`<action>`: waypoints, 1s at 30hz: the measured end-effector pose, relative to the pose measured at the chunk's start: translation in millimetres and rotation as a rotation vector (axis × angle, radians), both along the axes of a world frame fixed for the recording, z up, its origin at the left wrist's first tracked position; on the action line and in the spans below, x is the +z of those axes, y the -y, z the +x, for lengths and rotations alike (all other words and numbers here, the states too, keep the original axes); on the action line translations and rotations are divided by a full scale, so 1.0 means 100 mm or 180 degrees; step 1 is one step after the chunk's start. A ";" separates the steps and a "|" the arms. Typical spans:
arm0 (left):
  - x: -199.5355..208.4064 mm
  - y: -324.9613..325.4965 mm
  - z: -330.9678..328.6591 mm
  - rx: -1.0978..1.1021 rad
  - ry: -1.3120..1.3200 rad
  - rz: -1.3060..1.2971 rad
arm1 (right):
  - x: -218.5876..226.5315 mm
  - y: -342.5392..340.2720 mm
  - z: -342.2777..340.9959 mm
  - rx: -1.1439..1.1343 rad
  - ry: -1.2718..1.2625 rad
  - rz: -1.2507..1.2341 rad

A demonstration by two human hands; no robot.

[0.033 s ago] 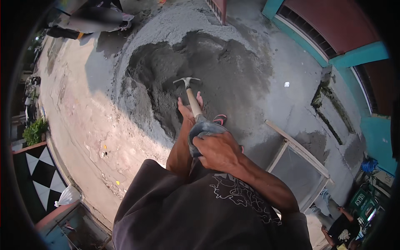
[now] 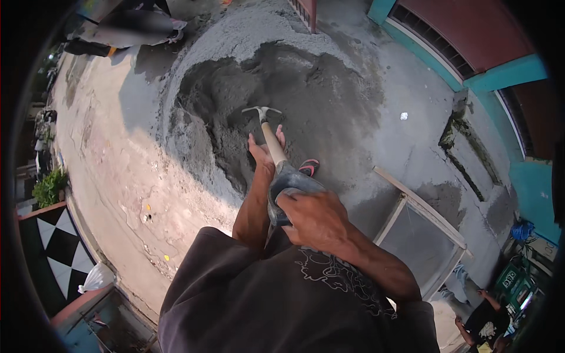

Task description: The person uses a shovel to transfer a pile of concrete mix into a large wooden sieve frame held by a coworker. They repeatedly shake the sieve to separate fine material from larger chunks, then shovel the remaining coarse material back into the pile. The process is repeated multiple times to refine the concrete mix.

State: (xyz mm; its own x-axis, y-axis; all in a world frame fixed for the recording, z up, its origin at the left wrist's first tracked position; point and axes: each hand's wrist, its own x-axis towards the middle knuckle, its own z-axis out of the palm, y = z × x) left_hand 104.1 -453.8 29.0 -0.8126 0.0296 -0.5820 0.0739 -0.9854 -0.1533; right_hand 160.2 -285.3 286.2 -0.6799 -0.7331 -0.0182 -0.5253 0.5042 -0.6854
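A shovel [image 2: 273,146] with a pale wooden shaft slants away from me over the grey mix. My right hand [image 2: 318,215] is closed round its dark grey grip at the near end. Lower on the shaft, my left hand [image 2: 262,153] cradles the wood from beneath, thumb and fingertips rising on either side. Beyond it, the thin metal blade [image 2: 262,110] is seen nearly edge-on over the heap. Damp, dark grey mix [image 2: 235,88] lies hollowed out on the ground, with paler powder [image 2: 229,35] banked round its far and left sides.
A sandal [image 2: 309,167] shows under my right wrist. A wood-framed screen [image 2: 421,232] leans at the right, near another person [image 2: 485,320]. Someone else [image 2: 132,26] is at the far left. A reddish railing [image 2: 303,13] borders the heap; a teal-edged building [image 2: 512,76] flanks the right.
The shovel's far end and my left hand have shifted very slightly left in the picture. Both hands keep the same hold, and the heap looks unchanged.
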 end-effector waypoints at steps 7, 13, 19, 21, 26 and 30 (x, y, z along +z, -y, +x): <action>-0.10 -0.12 -0.08 -0.0389 0.0329 -0.0303 | 0.38 -1.80 0.97 -0.2859 0.1775 -0.1283; -0.98 -1.01 0.31 -0.1906 0.1392 -0.1865 | -1.20 -2.60 2.30 -0.5629 0.2641 -0.2582; -2.31 -2.58 1.81 -0.3007 0.2273 -0.1655 | -1.95 -3.30 4.05 -0.7553 0.2385 -0.1340; -2.62 -3.17 2.39 -0.3556 0.2290 -0.1238 | -1.86 -3.53 4.44 -0.8086 0.2094 -0.0370; -2.95 -4.23 3.14 -0.4455 0.2355 -0.0544 | -1.67 -4.06 5.43 -0.8115 0.1403 0.2582; -3.69 -4.40 3.05 -0.3936 0.2433 -0.0234 | -2.00 -5.17 5.71 -0.7003 0.1837 0.1383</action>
State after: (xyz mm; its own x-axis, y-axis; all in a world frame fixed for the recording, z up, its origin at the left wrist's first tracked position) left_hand 409.1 -14.0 -339.8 0.2119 0.4184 -0.8832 -0.7719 -0.4827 -0.4138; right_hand 731.3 231.6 86.4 -0.0251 0.9440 -0.3289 0.9683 -0.0589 -0.2428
